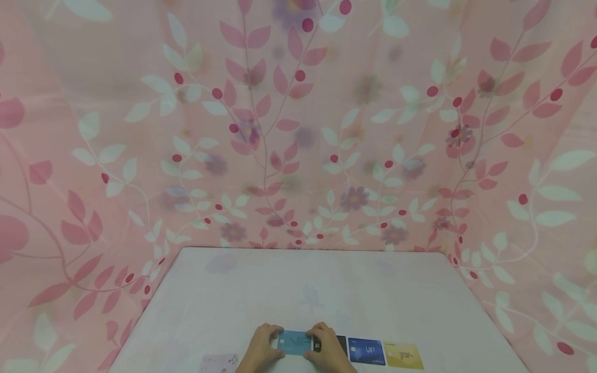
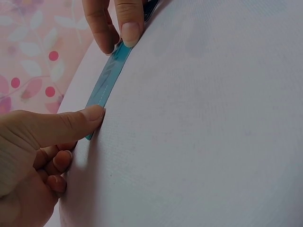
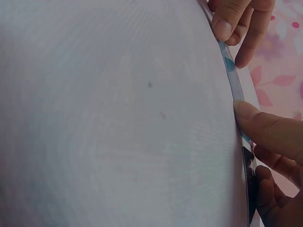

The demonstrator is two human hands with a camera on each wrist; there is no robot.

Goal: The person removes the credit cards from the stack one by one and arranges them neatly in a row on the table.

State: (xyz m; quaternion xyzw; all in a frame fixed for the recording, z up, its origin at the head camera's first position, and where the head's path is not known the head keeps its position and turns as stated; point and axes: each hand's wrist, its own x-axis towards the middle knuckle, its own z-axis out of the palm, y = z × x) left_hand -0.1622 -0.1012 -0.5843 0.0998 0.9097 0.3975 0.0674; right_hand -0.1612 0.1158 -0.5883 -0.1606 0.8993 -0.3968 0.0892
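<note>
Between both hands in the head view is a light-blue card point(image 1: 294, 343) with a chip-like square at its left side. The left hand point(image 1: 263, 347) pinches its left end with thumb and fingers, as the left wrist view also shows on the teal edge of the card point(image 2: 106, 82). At the opposite end, the right hand point(image 1: 328, 349) holds it the same way. Whether the card touches the table cannot be told. A black card point(image 1: 342, 344) lies partly hidden behind the right hand; its dark edge point(image 3: 250, 184) shows below the thumb in the right wrist view.
To the right of the black card lie a dark blue card point(image 1: 367, 352) reading "VIP" and a yellow card point(image 1: 403, 356). A pale patterned card point(image 1: 216, 362) lies left of the left hand. The white table point(image 1: 233, 290) is bordered by pink floral cloth point(image 1: 298, 181).
</note>
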